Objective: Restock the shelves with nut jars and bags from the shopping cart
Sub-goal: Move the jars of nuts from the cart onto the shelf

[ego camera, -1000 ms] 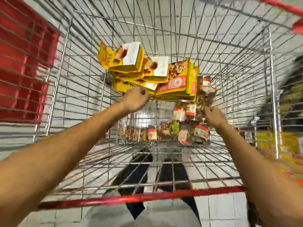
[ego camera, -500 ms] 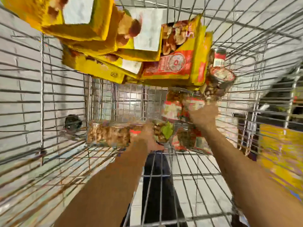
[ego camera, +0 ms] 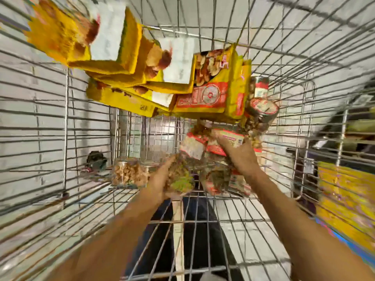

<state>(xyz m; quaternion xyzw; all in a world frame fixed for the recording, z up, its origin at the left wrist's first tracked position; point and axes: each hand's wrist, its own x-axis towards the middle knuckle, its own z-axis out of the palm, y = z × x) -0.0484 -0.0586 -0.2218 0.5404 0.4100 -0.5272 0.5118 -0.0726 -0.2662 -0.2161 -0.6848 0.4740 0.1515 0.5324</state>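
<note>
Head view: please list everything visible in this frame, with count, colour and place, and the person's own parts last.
shopping cart: one, silver wire, fills the view.
nut bags: several, count unclear, yellow with red and white panels, piled at the cart's far end.
red-label jars: several, blurred, clear, heaped far right beside the bags.
unlabelled jar: at least one, clear with brown nuts, cart floor, left of the hands.
green-label jar: one, in the left hand.
white-label jar: one, in the right hand.
caster: one, black, beyond the left wall.
yellow goods: blurred, outside the right wall.
trousers: dark, below the cart floor.
left hand: grips the green-label jar.
right hand: grips the white-label jar.
</note>
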